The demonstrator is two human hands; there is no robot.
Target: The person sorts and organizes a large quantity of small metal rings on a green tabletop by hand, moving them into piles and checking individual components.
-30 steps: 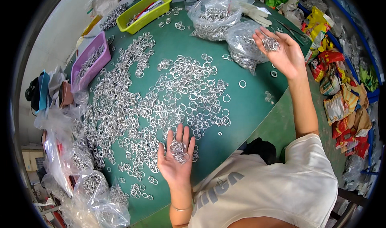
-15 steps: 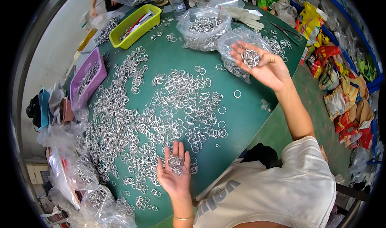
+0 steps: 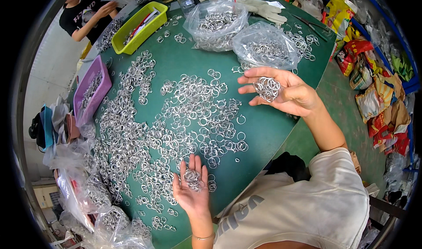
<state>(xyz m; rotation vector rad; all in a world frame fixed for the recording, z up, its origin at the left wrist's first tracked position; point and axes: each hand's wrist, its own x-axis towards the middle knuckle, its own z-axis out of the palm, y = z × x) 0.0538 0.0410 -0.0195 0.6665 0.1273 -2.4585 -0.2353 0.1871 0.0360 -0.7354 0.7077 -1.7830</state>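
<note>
My left hand [image 3: 191,195] is palm up at the near side of the table, its fingers stretched out. A small heap of silver metal rings [image 3: 193,180] lies across its palm and fingers. To the right and farther off, my right hand [image 3: 290,92] is raised with fingers half curled around another bunch of metal rings [image 3: 267,89]. Just beyond it is a clear plastic bag [image 3: 266,47] with more rings inside. A wide pile of loose rings [image 3: 118,139] spreads over the table left of both hands.
The green table [image 3: 259,137] also holds a second bag of rings [image 3: 215,25], a yellow-green basket [image 3: 140,27], a purple basket [image 3: 93,90], a white glove [image 3: 263,9] and pliers [image 3: 310,27]. Another person [image 3: 90,14] is at the far left. Colourful bags [image 3: 373,99] stand along the right.
My right hand has moved nearer to me, away from the bag of rings, still holding its bunch. My left hand stays in place. More of the other person shows now.
</note>
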